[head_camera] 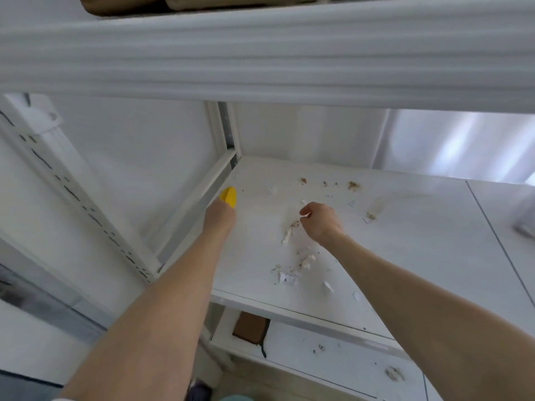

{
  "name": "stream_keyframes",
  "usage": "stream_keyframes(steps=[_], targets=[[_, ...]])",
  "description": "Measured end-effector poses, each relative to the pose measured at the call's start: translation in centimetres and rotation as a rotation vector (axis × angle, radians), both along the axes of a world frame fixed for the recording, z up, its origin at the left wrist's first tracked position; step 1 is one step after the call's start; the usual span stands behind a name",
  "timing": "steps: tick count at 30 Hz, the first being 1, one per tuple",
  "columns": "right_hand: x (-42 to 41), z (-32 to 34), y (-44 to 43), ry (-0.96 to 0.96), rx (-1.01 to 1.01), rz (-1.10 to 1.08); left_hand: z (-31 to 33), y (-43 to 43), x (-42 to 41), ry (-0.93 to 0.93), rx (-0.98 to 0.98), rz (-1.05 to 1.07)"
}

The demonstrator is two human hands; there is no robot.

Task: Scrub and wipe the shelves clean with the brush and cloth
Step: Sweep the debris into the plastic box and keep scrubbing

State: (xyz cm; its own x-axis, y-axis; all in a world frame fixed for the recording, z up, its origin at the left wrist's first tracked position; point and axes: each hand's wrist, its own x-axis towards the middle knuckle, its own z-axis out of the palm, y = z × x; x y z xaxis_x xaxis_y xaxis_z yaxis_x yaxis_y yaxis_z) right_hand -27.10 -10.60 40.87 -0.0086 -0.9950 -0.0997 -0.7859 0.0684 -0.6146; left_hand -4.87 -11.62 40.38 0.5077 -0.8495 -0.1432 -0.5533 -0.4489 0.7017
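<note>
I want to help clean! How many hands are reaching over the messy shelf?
2. The left hand grips a yellow thing by the shelf's left edge; the right hand, fingers curled, hovers over the crumbs mid-shelf.

White metal shelving unit (405,241) against a white wall (139,151). Near left: slotted upright (72,192). Blurred upper shelf edge (260,62) spans the top. Far right: bright glare on a shiny panel (463,146). On the lower shelf (333,351), a brown box (250,328), left end.

Storage room, judging by white slotted metal shelving (66,186).
</note>
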Motion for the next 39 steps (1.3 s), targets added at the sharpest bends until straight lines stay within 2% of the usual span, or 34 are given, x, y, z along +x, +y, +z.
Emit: stream_keyframes(steps=[3,7,11,13,16,18,21,23,27,31,33,36,39], targets=[[-0.6,-0.4,0.5,0.003,0.018,-0.008,-0.8,0.9,-0.9,0.062,0.030,-0.034],[-1.0,-0.8,0.9,0.010,0.030,-0.014,0.0,1.9,-6.6,0.178,0.109,-0.227],[-0.2,-0.5,1.4,-0.008,0.038,-0.019,1.3,3.4,-10.1,0.377,0.233,-0.314],[0.4,-0.3,1.5,-0.008,0.027,-0.002,1.6,3.8,-9.2,0.323,0.158,-0.321],[1.1,-0.2,1.7,-0.016,0.025,0.043,1.4,4.4,-5.1,0.004,-0.004,-0.182],[1.6,-0.4,2.0,-0.021,0.031,0.062,0.7,4.9,-1.3,-0.152,-0.004,-0.082],[2.0,-0.8,2.5,-0.009,0.035,0.078,-0.3,6.2,3.3,-0.265,0.067,-0.007],[2.2,-1.2,2.6,0.001,0.042,0.087,-1.0,6.7,3.7,-0.286,0.134,-0.015],[2.4,-1.8,2.9,0.006,0.048,0.093,-0.7,6.7,-1.0,0.048,0.052,-0.093],[3.3,-1.4,3.5,-0.006,0.044,0.097,0.9,7.7,-5.9,0.263,0.167,-0.289],[3.8,-1.0,3.7,-0.019,0.037,0.110,1.3,8.0,-6.4,0.239,0.112,-0.318],[3.9,-0.4,4.1,-0.042,0.027,0.126,1.7,8.7,-3.8,0.055,-0.021,-0.138],[3.7,-0.5,4.6,-0.038,0.037,0.137,1.0,9.7,1.0,-0.113,0.012,0.045]])
